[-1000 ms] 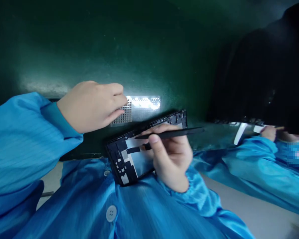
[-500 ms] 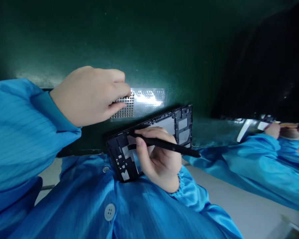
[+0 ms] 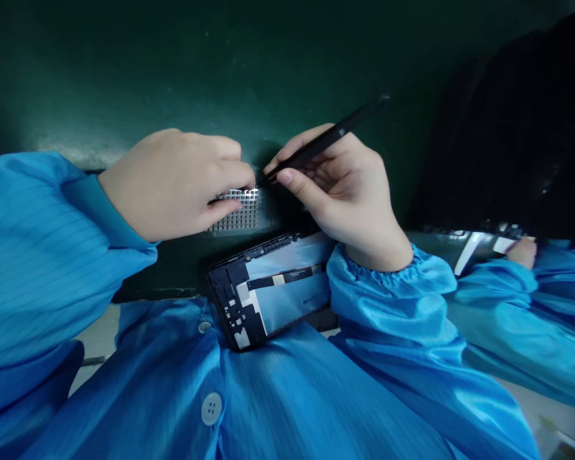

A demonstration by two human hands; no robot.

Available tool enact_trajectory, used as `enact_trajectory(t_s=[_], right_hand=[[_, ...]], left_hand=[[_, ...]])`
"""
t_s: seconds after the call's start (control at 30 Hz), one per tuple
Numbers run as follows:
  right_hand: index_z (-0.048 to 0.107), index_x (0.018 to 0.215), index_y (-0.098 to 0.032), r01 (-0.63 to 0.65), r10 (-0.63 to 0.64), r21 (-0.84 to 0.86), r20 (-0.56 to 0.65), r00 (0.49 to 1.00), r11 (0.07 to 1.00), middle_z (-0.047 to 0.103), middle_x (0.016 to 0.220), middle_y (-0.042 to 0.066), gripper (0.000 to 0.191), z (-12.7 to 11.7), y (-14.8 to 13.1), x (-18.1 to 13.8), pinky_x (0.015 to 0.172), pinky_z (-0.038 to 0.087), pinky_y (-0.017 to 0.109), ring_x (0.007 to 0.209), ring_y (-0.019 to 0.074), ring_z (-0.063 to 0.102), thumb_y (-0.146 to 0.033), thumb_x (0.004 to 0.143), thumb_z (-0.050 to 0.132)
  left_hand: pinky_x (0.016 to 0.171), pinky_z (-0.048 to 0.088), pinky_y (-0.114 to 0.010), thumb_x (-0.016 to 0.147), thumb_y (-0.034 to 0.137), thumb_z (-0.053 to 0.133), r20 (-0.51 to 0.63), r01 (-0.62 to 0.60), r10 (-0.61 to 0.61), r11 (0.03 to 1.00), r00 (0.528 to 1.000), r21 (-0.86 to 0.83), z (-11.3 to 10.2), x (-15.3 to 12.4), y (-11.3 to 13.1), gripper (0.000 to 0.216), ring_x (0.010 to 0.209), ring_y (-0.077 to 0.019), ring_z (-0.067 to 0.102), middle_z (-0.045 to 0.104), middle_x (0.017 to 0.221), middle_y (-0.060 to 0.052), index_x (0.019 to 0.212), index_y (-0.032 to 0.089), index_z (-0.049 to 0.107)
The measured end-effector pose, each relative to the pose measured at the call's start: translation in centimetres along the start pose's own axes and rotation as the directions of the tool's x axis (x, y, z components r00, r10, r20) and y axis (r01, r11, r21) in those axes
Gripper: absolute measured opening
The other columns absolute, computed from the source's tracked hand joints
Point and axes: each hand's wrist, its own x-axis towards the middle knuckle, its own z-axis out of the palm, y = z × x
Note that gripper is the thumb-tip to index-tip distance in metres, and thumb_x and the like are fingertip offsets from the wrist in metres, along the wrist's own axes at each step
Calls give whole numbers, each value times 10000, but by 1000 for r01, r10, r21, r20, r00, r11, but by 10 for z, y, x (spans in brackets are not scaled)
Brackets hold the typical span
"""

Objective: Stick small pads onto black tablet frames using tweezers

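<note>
On the dark green bench (image 3: 124, 76), the left hand (image 3: 172, 182) pinches a silvery perforated grid sheet (image 3: 237, 214); beside it, the right hand (image 3: 349, 191) grips a slim black pick (image 3: 326, 140) whose tip touches the sheet's corner.

Table (image 3: 268, 57) dark green all over, dull, with a pale worn streak toward the left edge. Grid sheet (image 3: 237, 214) under the left hand (image 3: 172, 182): silver-white, regular pattern of small square holes, dark through the holes. Tool (image 3: 326, 142) in the right hand (image 3: 347, 191): plain matt black. Phone frame (image 3: 268, 287) at the table's near edge: black rim, pale grey-blue inner panels, a black strip with a tan patch across them, small white patches at its left end. Smock (image 3: 52, 255) bright blue with fine darker pinstripes; button (image 3: 212, 409) light grey-blue. Co-worker's sleeve (image 3: 546, 306) at the right edge, same blue. Dark mass (image 3: 508, 128) at the far right corner, black.
</note>
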Motion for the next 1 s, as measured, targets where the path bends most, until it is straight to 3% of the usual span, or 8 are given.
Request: enact_trajectory(t_s=[0.23,0.33,0.43,0.5,0.63,0.8,0.93,1.0], right_hand=[[729,1057,-296,-17,17,25,10,1000,1000,805,1081,36,235,-2,-11,-6,991,704,435,1023,244,800,-490,994,844],[711,1116,-300,-30,50,106,-192,980,994,777,1078,25,108,16,-19,-42,935,702,396,991,210,794,-346,1052,785],[688,1176,-306,9,41,104,-464,885,995,722,1047,31,101,46,-20,-88,882,697,371,973,196,772,-263,1086,698],[668,1201,-307,44,-6,58,-543,840,997,716,1029,40,140,64,-17,-108,853,703,385,969,209,766,-236,1081,672],[644,1213,-313,66,-62,-11,-533,844,998,748,1053,56,195,78,-12,-114,831,723,421,1000,228,777,-190,1064,662],[638,1220,-302,78,-117,-100,-482,869,992,749,1041,56,256,76,-19,-111,851,729,440,998,228,790,-128,1035,673],[651,1269,-289,74,-148,-211,-360,921,975,787,1115,83,351,58,-34,-108,909,732,477,1058,257,808,-80,994,714],[676,1257,-285,71,-130,-203,-289,948,977,808,1162,88,304,40,-36,-91,927,722,470,1082,260,816,-112,1014,734]], left_hand=[[684,387,-360,1093,399,437,73,75,-77,997,994,27,-5,-1,4,418,878,-192,617,720,1123,-60,1296,305,790],[648,314,-371,1106,393,411,87,85,-90,995,992,57,-5,0,5,433,808,-168,549,704,1092,-47,1308,302,783],[629,284,-373,1079,391,478,94,68,-76,994,993,87,-5,1,5,416,791,-183,548,713,1097,-68,1337,258,776],[629,288,-365,1096,390,452,83,56,-65,993,994,102,-5,0,5,439,820,-180,568,722,1125,-68,1381,256,758],[642,317,-347,1117,413,391,56,64,-69,995,996,76,-7,-3,4,475,850,-167,593,736,1144,-43,1406,299,751],[636,296,-365,1058,427,499,33,68,-68,998,997,14,-3,-3,0,402,790,-196,584,733,1062,-52,1331,326,776],[645,265,-350,1050,437,516,-12,54,-55,998,998,-30,0,-3,-2,381,771,-188,572,722,1031,-60,1287,310,786],[651,278,-338,1053,427,505,-8,46,-46,999,999,-23,-1,-3,-1,400,781,-187,581,723,1046,-65,1303,295,788]])
